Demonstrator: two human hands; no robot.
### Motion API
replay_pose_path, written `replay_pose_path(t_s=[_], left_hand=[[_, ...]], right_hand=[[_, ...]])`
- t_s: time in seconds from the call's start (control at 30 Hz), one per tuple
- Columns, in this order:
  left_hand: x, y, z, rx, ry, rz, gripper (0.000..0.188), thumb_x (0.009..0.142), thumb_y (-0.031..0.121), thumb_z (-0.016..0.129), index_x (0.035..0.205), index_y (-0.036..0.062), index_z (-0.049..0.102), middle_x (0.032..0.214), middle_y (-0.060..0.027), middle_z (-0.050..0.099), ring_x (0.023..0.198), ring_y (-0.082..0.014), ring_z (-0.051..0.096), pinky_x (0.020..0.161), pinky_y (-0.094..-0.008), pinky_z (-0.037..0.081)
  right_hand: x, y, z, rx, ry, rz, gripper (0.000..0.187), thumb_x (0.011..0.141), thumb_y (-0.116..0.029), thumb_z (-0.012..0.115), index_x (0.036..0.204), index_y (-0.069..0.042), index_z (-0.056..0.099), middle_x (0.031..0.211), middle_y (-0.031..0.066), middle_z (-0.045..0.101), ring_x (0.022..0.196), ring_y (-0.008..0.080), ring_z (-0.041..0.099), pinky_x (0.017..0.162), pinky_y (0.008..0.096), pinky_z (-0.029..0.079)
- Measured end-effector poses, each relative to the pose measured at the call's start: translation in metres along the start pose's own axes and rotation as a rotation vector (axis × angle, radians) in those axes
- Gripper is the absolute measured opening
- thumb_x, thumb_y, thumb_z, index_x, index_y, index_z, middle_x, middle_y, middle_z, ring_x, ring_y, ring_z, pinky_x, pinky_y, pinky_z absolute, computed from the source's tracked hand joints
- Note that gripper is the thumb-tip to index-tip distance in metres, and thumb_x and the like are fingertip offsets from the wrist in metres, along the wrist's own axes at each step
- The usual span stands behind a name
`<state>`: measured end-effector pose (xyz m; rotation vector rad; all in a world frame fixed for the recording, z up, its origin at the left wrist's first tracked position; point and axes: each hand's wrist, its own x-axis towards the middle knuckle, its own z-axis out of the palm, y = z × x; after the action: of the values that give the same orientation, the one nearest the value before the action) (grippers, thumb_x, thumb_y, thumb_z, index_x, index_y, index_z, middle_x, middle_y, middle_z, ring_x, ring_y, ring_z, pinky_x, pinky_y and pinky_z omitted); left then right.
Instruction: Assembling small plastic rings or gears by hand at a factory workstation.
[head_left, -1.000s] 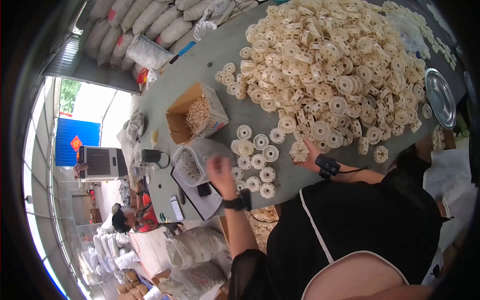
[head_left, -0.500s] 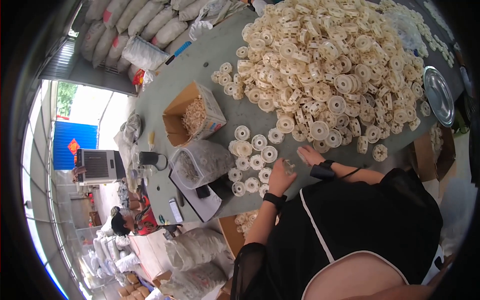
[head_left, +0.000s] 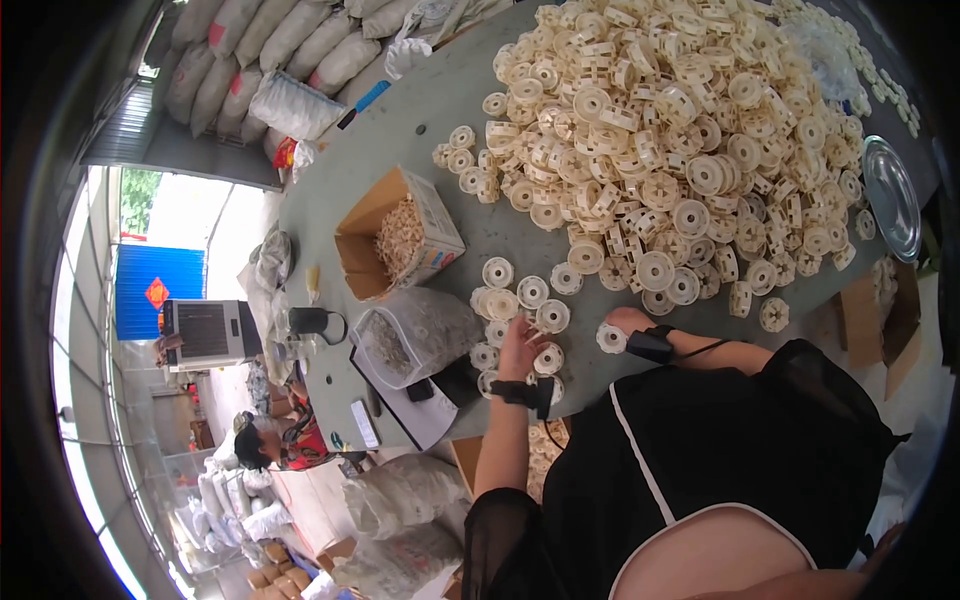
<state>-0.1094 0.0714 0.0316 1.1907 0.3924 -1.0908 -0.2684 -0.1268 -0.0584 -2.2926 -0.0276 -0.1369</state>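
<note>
Blue panel [head_left: 182, 270] in a bright doorway [head_left: 222, 220]

- Stretches left forearm [head_left: 501, 455] forward in a nearly straight line to the hand.
- Points left hand [head_left: 518, 350] ahead with fingers partly bent, too small to read the grip.
- Angles right forearm [head_left: 715, 352] inward across the front.
- Curls right hand [head_left: 632, 319] inward, near the left but apart.

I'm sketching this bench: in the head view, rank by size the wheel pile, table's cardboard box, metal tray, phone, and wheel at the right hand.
Wheel pile
Cardboard box
Metal tray
Phone and wheel at the right hand: too alike to rank
</note>
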Motion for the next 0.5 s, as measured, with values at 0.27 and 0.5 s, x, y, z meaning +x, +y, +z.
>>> replay_pose_path(t_s=[0.27, 0.5], left_hand=[[0.002, 0.151, 0.043, -0.526, 0.166, 0.601, 0.038, 0.080, 0.033, 0.046, 0.105, 0.0042, 0.046, 0.099, -0.0117, 0.052, 0.090, -0.0264, 0.053, 0.075, -0.0352, 0.043], [0.099, 0.081, 0.011, 1.122, 0.378, 0.715, 0.051, 0.068, 0.023, 0.061, 0.110, 0.0006, 0.042, 0.108, -0.0173, 0.044, 0.095, -0.0319, 0.046, 0.082, -0.0382, 0.037]], right_hand=[[-0.001, 0.007, -0.012, 0.597, -0.144, 0.749, 0.032, 0.070, -0.020, 0.053, 0.095, 0.000, 0.052, 0.089, 0.0175, 0.055, 0.084, 0.0280, 0.053, 0.069, 0.0339, 0.042], [-0.007, -0.011, -0.037, 0.472, -0.239, 0.937, 0.054, 0.070, -0.030, 0.053, 0.107, 0.008, 0.043, 0.094, 0.0198, 0.055, 0.090, 0.0251, 0.053, 0.075, 0.0287, 0.041]])
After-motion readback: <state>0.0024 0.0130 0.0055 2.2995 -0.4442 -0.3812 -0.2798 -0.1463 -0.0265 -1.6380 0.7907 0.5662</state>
